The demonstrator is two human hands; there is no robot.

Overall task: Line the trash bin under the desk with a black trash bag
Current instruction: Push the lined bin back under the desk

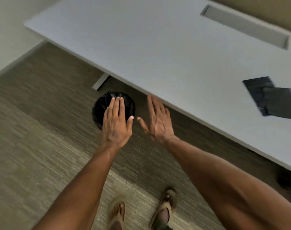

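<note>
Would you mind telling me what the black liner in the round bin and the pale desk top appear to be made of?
The black liner in the round bin looks like thin glossy plastic film: crinkled, with small glints. The pale grey desk top seems a matte laminate or painted board: flat, even, without visible grain; blur leaves it open.

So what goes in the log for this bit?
bin: bag in, by desk edge | left hand: open, empty | right hand: open, empty | spare bags: on desk

The bin (99, 110) is covered in glossy, crinkled black bag (98, 103). The tabletop (158, 47) is seen in plain pale grey, with a darker grey slot (244, 25). Dark grey-black folded bags (271, 98) are faintly ribbed. The carpet (41, 130) is streaked in olive-brown and beige. Tan sandals (168, 201) are worn.
</note>
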